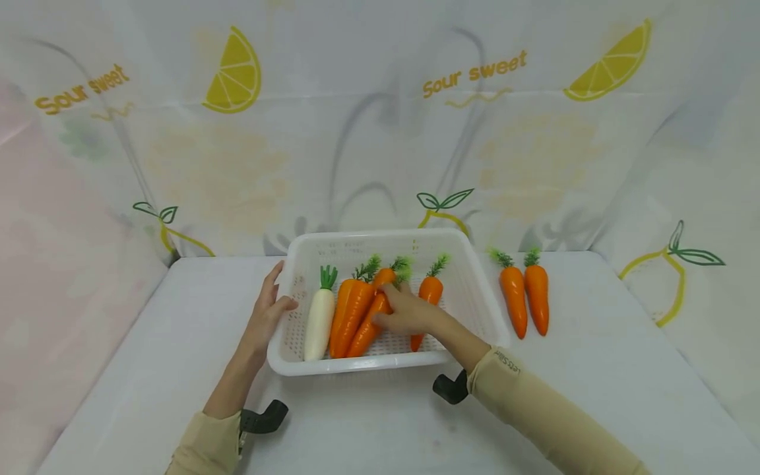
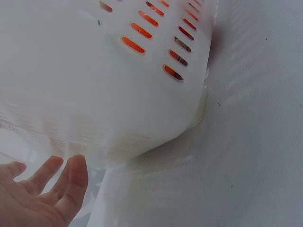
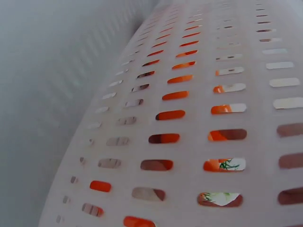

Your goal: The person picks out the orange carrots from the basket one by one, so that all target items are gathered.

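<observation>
A white perforated plastic basket (image 1: 368, 362) stands on the table. My left hand (image 1: 265, 318) holds its left rim, thumb over the edge; in the left wrist view, the fingers (image 2: 71, 189) are by the outer wall. Inside the basket, my right hand (image 1: 406, 311) grips an orange carrot (image 1: 367, 332) with a green top, near its upper end. Left of it lie more carrots (image 1: 350, 316) side by side, then a white radish (image 1: 319, 323) with a green stem. Another carrot (image 1: 430, 290) lies on the right, partly behind the right hand. The right wrist view shows only the slotted basket wall.
Two carrots (image 1: 513, 300) (image 1: 537, 300) lie next to each other on the white table (image 1: 600, 369), right of the basket. A lemon-printed cloth (image 1: 368, 132) hangs behind and at the sides. Dark wrist-camera mounts (image 1: 265, 417) stick out from both wrists.
</observation>
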`<state>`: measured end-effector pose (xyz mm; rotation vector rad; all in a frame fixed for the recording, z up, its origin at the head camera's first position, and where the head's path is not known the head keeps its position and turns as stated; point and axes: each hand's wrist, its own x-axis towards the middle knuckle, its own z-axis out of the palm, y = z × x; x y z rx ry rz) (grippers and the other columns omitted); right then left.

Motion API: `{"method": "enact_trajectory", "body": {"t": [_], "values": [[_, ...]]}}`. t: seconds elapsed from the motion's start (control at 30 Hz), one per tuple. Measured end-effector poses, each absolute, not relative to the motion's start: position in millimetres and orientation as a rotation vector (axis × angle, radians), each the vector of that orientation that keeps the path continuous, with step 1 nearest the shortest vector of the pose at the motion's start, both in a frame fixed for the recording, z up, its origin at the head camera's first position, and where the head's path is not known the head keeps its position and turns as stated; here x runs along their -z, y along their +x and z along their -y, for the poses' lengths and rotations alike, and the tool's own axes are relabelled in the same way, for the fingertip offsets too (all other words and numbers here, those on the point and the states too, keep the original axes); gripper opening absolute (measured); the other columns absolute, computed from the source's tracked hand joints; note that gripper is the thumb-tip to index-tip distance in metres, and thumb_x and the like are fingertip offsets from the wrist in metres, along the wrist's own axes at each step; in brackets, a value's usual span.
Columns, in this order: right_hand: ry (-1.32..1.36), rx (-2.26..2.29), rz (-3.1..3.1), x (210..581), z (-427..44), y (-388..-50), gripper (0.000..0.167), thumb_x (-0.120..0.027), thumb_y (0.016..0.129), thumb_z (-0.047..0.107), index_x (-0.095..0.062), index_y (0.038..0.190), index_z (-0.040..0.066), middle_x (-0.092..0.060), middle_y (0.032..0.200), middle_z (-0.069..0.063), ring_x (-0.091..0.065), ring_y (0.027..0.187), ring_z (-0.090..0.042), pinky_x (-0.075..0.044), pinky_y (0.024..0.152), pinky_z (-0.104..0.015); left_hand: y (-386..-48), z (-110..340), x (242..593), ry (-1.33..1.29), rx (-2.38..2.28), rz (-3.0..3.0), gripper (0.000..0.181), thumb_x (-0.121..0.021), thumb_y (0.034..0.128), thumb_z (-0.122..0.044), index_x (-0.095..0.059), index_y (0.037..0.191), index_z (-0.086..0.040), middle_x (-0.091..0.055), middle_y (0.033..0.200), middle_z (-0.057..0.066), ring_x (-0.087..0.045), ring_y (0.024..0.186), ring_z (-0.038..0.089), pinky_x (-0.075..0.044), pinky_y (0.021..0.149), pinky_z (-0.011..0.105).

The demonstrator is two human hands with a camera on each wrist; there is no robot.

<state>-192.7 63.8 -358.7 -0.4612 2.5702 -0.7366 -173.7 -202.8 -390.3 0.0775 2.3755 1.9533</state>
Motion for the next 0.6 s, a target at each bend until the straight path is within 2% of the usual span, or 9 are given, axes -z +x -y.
{"method": "enact_trajectory", "body": {"t": [0.07,0.23,0.33,0.43,0.6], "values": [[-0.446,0.799,-2.565,358.5,-64.1,-193.7,0.063,-0.055,0.092,0.034,-0.032,0.146,0.009,-0.022,0.150,-0.028,-0.039,0.132,-0.039,-0.034,0.105,-0.054,-174.1,202.3,390.3,0.087,-1.940,-2.380,0.074,-0.038,0.0888,-0.012,-0.005,0.152,-0.031,-0.035,0.148,0.015,-0.047,0.120,0.033,-0.046,0.087,0.030],[-0.444,0.957,-2.578,357.4,-65.8,-195.4,0.053,-0.056,0.092,0.030,-0.042,0.139,0.012,-0.041,0.139,-0.020,-0.043,0.124,-0.032,-0.037,0.103,-0.052,-174.0,202.0,390.2,0.103,-1.920,-2.389,0.075,-0.038,0.0881,-0.014,-0.003,0.152,-0.031,-0.030,0.152,0.015,-0.044,0.126,0.035,-0.043,0.096,0.045],[-0.454,1.056,-2.592,356.1,-66.8,-195.4,0.050,-0.058,0.091,0.028,-0.045,0.136,0.014,-0.046,0.136,-0.016,-0.043,0.124,-0.031,-0.037,0.102,-0.051,-174.0,201.6,390.3,0.110,-1.923,-2.390,0.075,-0.038,0.0879,-0.014,-0.003,0.152,-0.031,-0.029,0.152,0.015,-0.043,0.127,0.037,-0.040,0.099,0.052],[-0.458,1.130,-2.616,354.4,-67.2,-195.6,0.047,-0.060,0.090,0.028,-0.046,0.134,0.015,-0.048,0.132,-0.013,-0.048,0.118,-0.029,-0.040,0.100,-0.048,-174.1,201.7,390.3,0.110,-1.917,-2.397,0.075,-0.038,0.0879,-0.014,-0.002,0.152,-0.031,-0.028,0.153,0.015,-0.043,0.127,0.036,-0.040,0.099,0.054],[-0.452,1.162,-2.664,351.4,-67.4,-194.4,0.045,-0.062,0.089,0.031,-0.048,0.131,0.017,-0.046,0.123,-0.013,-0.052,0.106,-0.027,-0.045,0.092,-0.044,-173.9,202.5,389.8,0.105,-1.925,-2.385,0.075,-0.038,0.0882,-0.013,-0.002,0.152,-0.031,-0.030,0.152,0.015,-0.044,0.125,0.036,-0.043,0.097,0.050]]}}
